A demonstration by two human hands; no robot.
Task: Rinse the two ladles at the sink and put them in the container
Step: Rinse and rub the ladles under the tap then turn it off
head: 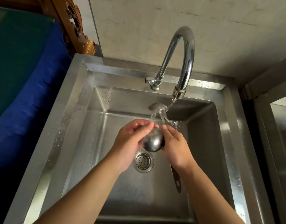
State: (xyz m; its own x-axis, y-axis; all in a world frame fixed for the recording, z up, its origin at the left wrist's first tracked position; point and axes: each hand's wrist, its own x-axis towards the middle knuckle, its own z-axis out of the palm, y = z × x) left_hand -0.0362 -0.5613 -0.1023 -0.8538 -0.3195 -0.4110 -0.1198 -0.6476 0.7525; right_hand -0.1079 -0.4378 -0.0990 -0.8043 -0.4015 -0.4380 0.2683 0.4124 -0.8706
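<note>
Ladle one, a round-bowled stainless steel ladle [152, 142], sits over the steel sink [84, 120], left hand [132, 139] cupped around its bowl, right hand [175, 146] pinching the rim, dark handle trailing under that wrist. Ladle two, a second steel ladle [156, 107], lies further right under the curved chrome tap [182, 62]. Best raise the held bowl into the stream and turn it; container not in view.

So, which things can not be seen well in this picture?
- Container: not in the head view.
- Held ladle: its inside faces away; the right hand covers most of the handle.
- Second ladle: blurred by water from the faucet.
- Left hand fingertips: behind the bowl.
</note>
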